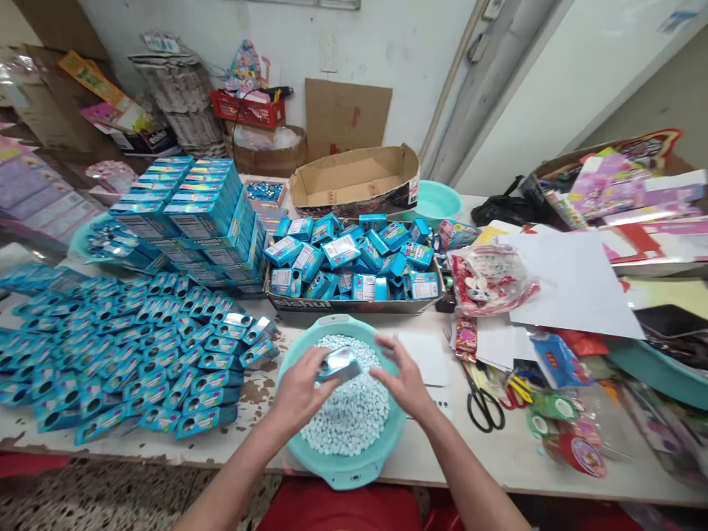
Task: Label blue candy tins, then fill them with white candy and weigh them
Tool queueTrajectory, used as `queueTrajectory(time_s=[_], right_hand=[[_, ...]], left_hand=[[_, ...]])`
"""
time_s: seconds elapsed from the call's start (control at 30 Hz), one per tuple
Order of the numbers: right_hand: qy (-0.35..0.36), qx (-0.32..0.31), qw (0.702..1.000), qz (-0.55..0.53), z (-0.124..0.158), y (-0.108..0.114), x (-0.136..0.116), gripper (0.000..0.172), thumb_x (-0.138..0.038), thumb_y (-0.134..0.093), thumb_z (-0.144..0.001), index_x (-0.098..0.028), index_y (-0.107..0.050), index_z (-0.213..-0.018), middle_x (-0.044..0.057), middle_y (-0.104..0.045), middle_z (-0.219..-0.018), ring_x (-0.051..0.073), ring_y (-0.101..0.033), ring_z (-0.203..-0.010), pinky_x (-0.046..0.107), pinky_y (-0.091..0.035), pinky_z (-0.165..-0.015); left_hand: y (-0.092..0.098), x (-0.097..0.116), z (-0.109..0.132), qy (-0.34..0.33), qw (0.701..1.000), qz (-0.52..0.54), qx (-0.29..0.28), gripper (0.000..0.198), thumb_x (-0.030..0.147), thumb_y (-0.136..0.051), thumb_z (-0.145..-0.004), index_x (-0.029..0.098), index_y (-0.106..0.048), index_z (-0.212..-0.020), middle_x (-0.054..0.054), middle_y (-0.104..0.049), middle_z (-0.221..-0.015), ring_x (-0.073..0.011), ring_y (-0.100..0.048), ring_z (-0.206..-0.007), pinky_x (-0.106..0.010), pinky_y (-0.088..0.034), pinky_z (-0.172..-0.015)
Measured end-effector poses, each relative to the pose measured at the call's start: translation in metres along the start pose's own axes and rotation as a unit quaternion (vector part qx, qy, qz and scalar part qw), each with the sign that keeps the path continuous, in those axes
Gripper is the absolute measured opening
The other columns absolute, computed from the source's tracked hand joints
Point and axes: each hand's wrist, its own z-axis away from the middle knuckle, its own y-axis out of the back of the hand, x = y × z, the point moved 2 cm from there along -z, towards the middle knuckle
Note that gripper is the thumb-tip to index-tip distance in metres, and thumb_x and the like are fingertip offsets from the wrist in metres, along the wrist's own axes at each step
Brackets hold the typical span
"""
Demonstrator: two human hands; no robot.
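My left hand (pixel 302 387) is closed around a small shiny blue box (pixel 338 363), held over a turquoise basin (pixel 381 459). Pale bluish-white candies (pixel 348 420) fill much of the basin. On the other side of the box, my right hand (pixel 403 377) hovers above the basin's right part with its fingers apart and nothing in them. To the left, many blue boxes with round holes (pixel 160 361) lie in rows on the table. Behind the basin, a cardboard tray (pixel 354 304) holds a heap of closed-looking blue boxes (pixel 354 254).
A tall stack of blue display cartons (pixel 199 214) stands at the back left. Right of the basin are white cards (pixel 423 358), black-handled scissors (pixel 485 405), tape rolls (pixel 558 407) and a plastic bag (pixel 492 280). An empty cardboard box (pixel 354 177) sits behind the tray.
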Motion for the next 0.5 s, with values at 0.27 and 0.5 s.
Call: queueTrajectory(time_s=[0.27, 0.5], right_hand=[[0.03, 0.084, 0.938, 0.334, -0.145, 0.115, 0.042, 0.046, -0.021, -0.07, -0.062, -0.016, -0.06, -0.106, 0.019, -0.052, -0.123, 0.033, -0.044, -0.119, 0.052, -0.035, -0.097], [0.019, -0.012, 0.945, 0.325, -0.203, 0.116, 0.056, 0.028, -0.026, -0.082, -0.044, -0.023, -0.059, -0.06, 0.014, -0.063, -0.084, 0.04, -0.054, -0.097, 0.063, -0.031, -0.089]], left_hand=[[0.057, -0.091, 0.067, 0.157, 0.92, -0.296, 0.203, 0.035, 0.04, -0.05, -0.081, 0.019, -0.051, -0.11, -0.011, -0.059, -0.101, -0.0274, -0.056, -0.094, -0.033, -0.045, -0.072], [0.02, -0.128, 0.058, 0.247, 0.863, -0.431, 0.091, 0.026, 0.028, -0.051, -0.08, 0.015, -0.058, -0.102, -0.014, -0.058, -0.097, -0.0307, -0.051, -0.096, -0.039, -0.04, -0.076]])
